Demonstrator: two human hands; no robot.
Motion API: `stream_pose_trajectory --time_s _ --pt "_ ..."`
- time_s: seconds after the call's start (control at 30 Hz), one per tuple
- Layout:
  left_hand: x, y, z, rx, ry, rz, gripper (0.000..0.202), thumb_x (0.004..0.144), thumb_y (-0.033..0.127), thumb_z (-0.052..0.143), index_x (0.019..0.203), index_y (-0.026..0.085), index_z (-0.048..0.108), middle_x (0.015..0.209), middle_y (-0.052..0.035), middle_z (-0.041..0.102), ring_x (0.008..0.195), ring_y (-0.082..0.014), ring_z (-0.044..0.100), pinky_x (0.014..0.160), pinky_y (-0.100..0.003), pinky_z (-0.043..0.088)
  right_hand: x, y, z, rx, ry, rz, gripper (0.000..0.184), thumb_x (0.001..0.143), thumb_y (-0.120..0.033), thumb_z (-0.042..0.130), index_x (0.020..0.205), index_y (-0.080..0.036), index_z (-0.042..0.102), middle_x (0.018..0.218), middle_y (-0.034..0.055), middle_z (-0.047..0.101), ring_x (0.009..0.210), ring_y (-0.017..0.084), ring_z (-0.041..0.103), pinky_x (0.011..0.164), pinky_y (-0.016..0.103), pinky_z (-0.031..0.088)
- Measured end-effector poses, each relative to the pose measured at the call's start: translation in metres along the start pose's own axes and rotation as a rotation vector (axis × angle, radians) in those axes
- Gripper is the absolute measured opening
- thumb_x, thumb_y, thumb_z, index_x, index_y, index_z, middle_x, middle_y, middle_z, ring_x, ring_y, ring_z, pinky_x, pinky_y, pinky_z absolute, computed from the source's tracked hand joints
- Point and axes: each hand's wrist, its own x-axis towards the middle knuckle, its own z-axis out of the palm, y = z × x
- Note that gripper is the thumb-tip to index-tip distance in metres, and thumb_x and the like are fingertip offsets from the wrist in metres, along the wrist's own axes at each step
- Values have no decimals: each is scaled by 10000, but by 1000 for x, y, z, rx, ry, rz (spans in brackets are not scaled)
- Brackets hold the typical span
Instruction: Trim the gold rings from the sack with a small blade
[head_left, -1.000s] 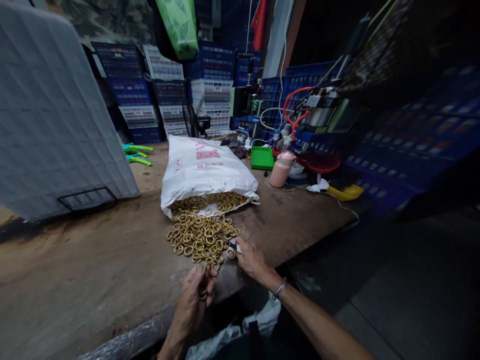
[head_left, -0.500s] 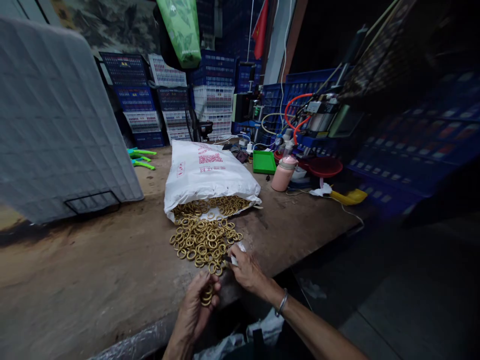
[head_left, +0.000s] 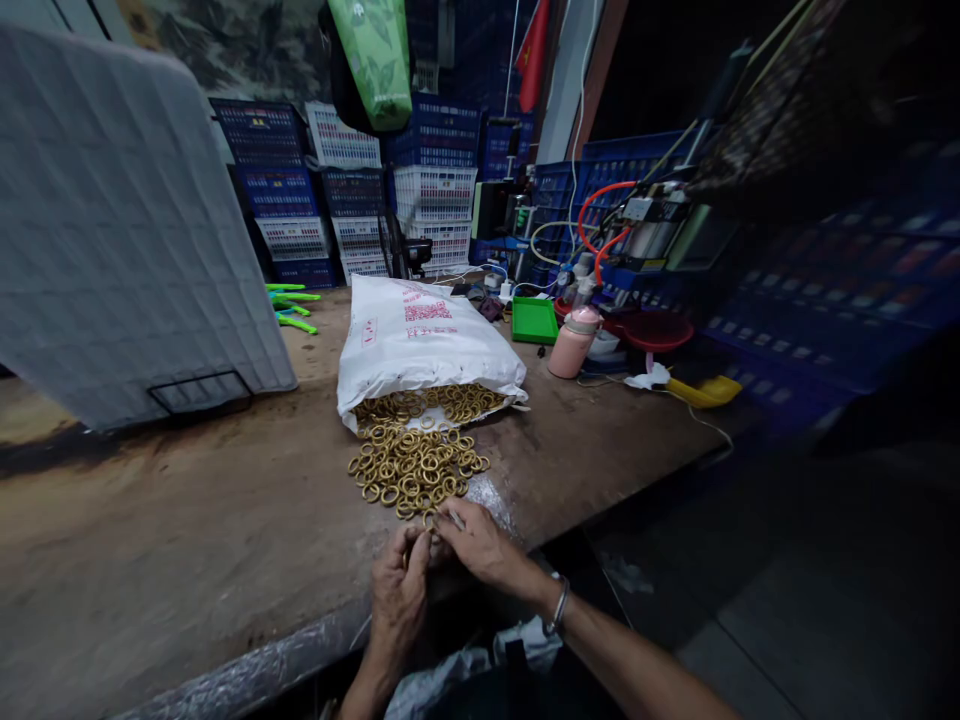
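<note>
A loose heap of brass-coloured rings point(head_left: 412, 465) spills onto the table from the open mouth of a white woven sack point(head_left: 431, 345). My left hand point(head_left: 399, 585) is closed at the near edge of the heap, with rings partly hidden inside its fingers. Close beside it, my right hand point(head_left: 484, 545) is pinched on a small pale tool point(head_left: 457, 520), mostly covered by the fingers; its kind cannot be made out. One ring point(head_left: 430, 520) sits at the fingertips between both hands, and I cannot tell which hand touches it.
A tall whitish padded panel point(head_left: 142, 230) stands at the left, near green-handled tools point(head_left: 296, 305). Behind the sack are a green tray point(head_left: 534, 320), a pink bottle point(head_left: 574, 345) and a machine with orange hoses point(head_left: 649, 235). Stacked crates point(head_left: 435, 190) line the back. The table edge runs close by my right forearm.
My left hand has moved up towards the heap and turned, hiding the rings it showed before. My right hand has shifted slightly left, so the fingertips now nearly meet. The view has shifted slightly.
</note>
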Motion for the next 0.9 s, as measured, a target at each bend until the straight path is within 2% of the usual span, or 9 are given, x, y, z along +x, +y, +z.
stream_pose_trajectory --time_s 0.07,0.13,0.27,0.37,0.5,0.67,0.77,0.83,0.9 --pt "-1 2 0 29 -11 77 198 667 369 590 645 173 612 618 -9 608 622 -145 545 628 -239 438 0 2 1 116 -73 44 274 823 -339 391 625 -166 469 559 -37 479 538 79 426 513 182 313" --pt "-2 4 -1 -15 -48 41 195 671 361 590 652 168 611 616 -8 606 612 -136 543 623 -234 439 0 2 1 179 -95 73 264 812 -331 399 614 -167 452 543 -43 469 518 74 416 500 178 315" --pt "-4 10 0 -168 -115 -244 271 632 429 623 620 169 545 455 57 481 388 -63 403 404 -176 344 0 -1 1 133 -35 80 212 787 -303 429 632 -164 465 546 -51 457 518 69 402 479 168 299" --pt "-5 11 0 -216 -152 -358 344 587 483 647 597 172 502 398 91 398 320 -29 294 334 -152 225 0 -5 2 45 9 47 210 779 -305 453 626 -161 473 549 -59 425 527 67 374 476 168 278" --pt "-6 9 -1 -242 -181 -376 398 562 528 648 577 175 465 394 92 398 309 -20 282 325 -146 198 -1 -9 1 -13 21 3 215 778 -286 460 603 -161 464 548 -61 400 538 69 354 483 171 268" --pt "-7 7 -1 -259 -166 -378 393 580 533 635 625 180 467 440 88 424 318 -21 293 324 -143 200 -1 -7 -2 19 11 11 222 833 -262 357 686 -167 494 584 -38 481 543 80 423 531 179 319" --pt "-5 5 0 -258 -139 -388 394 582 534 634 636 185 458 444 89 430 319 -22 295 326 -142 195 -3 -3 -2 -194 39 -44 159 804 -218 385 706 -176 502 609 -24 499 567 93 430 541 189 297" --pt "-3 4 0 -280 -127 -368 396 574 524 648 635 180 460 456 82 447 333 -21 306 339 -141 202 -6 0 -1 -334 1 -105 112 748 -145 405 721 -185 506 613 -22 504 571 98 428 536 197 267" --pt "-2 4 1 -304 -128 -337 394 562 511 663 630 176 468 458 78 453 343 -21 306 350 -146 207 -9 2 0 -433 -48 -141 156 694 -95 403 751 -194 509 605 -22 510 559 102 426 529 212 241"
